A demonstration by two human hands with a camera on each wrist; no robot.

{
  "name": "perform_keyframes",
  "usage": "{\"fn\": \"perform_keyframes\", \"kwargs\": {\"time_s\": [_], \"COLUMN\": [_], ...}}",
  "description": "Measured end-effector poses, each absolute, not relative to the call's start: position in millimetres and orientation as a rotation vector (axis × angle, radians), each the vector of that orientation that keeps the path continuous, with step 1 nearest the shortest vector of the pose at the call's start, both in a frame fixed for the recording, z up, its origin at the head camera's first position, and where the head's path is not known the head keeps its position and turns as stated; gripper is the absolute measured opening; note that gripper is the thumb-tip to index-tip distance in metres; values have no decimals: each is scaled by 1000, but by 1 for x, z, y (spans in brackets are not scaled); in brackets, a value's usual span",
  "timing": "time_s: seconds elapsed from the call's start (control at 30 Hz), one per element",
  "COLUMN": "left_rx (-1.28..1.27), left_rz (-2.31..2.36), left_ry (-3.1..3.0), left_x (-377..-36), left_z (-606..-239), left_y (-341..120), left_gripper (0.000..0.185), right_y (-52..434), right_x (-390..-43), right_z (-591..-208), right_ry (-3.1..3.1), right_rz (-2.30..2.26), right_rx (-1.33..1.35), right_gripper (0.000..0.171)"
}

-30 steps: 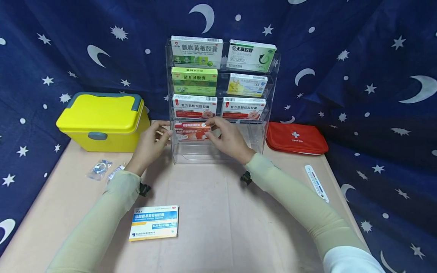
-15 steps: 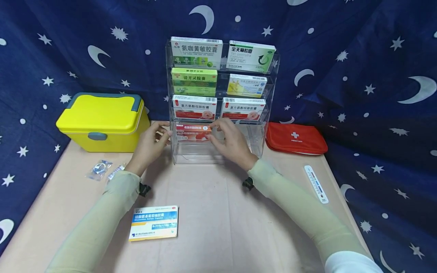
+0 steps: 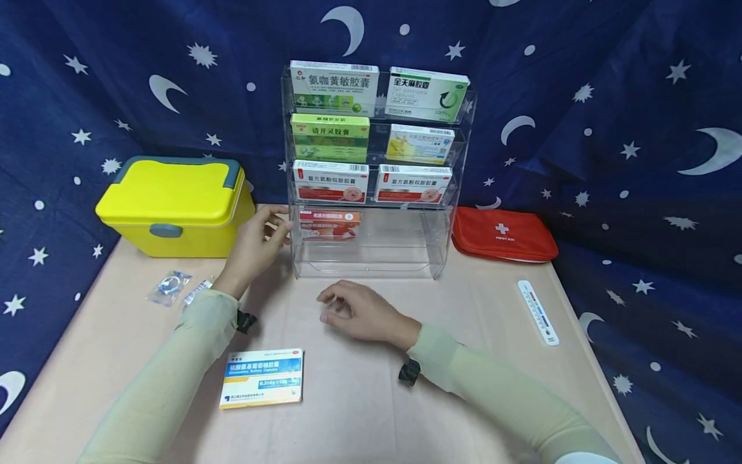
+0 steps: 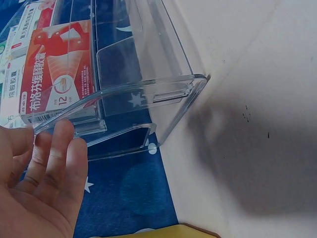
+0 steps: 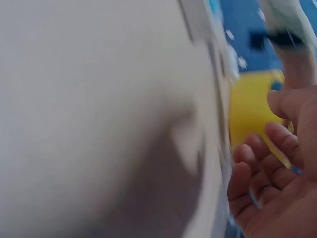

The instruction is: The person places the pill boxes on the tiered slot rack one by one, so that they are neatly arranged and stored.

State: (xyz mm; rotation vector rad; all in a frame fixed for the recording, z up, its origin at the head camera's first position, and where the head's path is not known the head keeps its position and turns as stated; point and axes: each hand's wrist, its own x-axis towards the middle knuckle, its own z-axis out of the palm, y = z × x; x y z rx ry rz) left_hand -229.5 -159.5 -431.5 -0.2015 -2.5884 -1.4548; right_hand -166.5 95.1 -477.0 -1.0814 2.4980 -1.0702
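A clear acrylic rack (image 3: 371, 269) stands at the back of the table. A red-orange medicine box (image 3: 328, 225) sits in its bottom left compartment, seen close up as the red box (image 4: 57, 74) behind the rack wall (image 4: 148, 94). My left hand (image 3: 271, 233) rests with straight fingers (image 4: 54, 158) against the rack's left edge. My right hand (image 3: 337, 304) hovers low over the table in front of the rack, fingers loosely curled, holding nothing. A blue-and-white medicine box (image 3: 262, 378) lies flat near my left forearm. The right wrist view is blurred and shows only my right hand's fingers (image 5: 267, 188).
Upper rack shelves hold several medicine boxes (image 3: 371, 135). A yellow lidded case (image 3: 174, 206) stands at the left, a red first-aid pouch (image 3: 502, 233) at the right. A white thermometer (image 3: 538, 312) lies at the right edge, and a small plastic packet (image 3: 168, 287) at the left.
My right hand let go of the red-orange box, now settled in the bottom left compartment, and drew back toward me over the table. The left hand stayed on the rack.
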Motion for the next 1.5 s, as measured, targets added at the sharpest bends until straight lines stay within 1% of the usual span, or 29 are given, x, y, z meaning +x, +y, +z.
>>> {"fn": "perform_keyframes", "kwargs": {"time_s": [0.23,0.37,0.5,0.67,0.97,1.5], "left_rx": [-236,-229,-202,-175,-203,-162], "left_rz": [-1450,-1446,-1447,-1444,-1425,-1398], "left_ry": [-2564,-2565,-2567,-2568,-2556,-2610], "left_x": [-229,-229,-230,-233,-234,-233], "left_z": [-431,-427,-422,-417,-415,-416], "left_y": [-161,-161,-159,-158,-159,-158], "left_gripper": [32,32,29,28,29,29], "right_y": [70,61,56,53,53,78], "right_x": [-125,-114,-109,-107,-108,-137], "right_z": [-487,-490,-492,-494,-494,-493], "right_ry": [2424,2450,2501,2523,2556,2741], "right_rz": [-832,-763,-722,-698,-719,-898], "right_rx": [-1214,-1255,-1245,-1226,-1176,-1010], "right_gripper": [42,50,55,54,46,47]}}
